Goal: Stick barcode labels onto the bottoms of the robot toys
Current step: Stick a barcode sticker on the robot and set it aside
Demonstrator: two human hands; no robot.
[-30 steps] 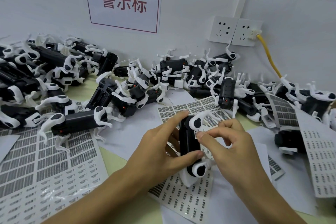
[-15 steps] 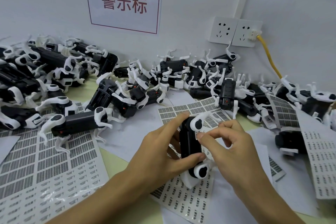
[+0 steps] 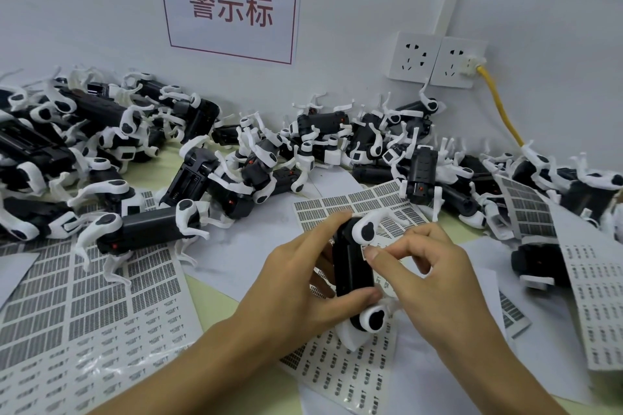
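Robot toy [image 3: 352, 266], center-bottom of frame, gripped by left hand [image 3: 303, 283]; right hand [image 3: 435, 280] pinching label [image 3: 365, 251], barely moved since a sec ago, so prob still being stuck on.

Three large dark red characters, 警示标, are printed on a white sign [image 3: 232, 3] framed by a thin red line and fixed to the wall. Rows of small barcode-like print are carried on the label sheets [image 3: 87, 310] spread over the table, but none of it can be read at this size. A small white label [image 3: 371, 251] bearing tiny dark print is held against the black robot toy [image 3: 352, 273], and its print is too small to be made out as well.
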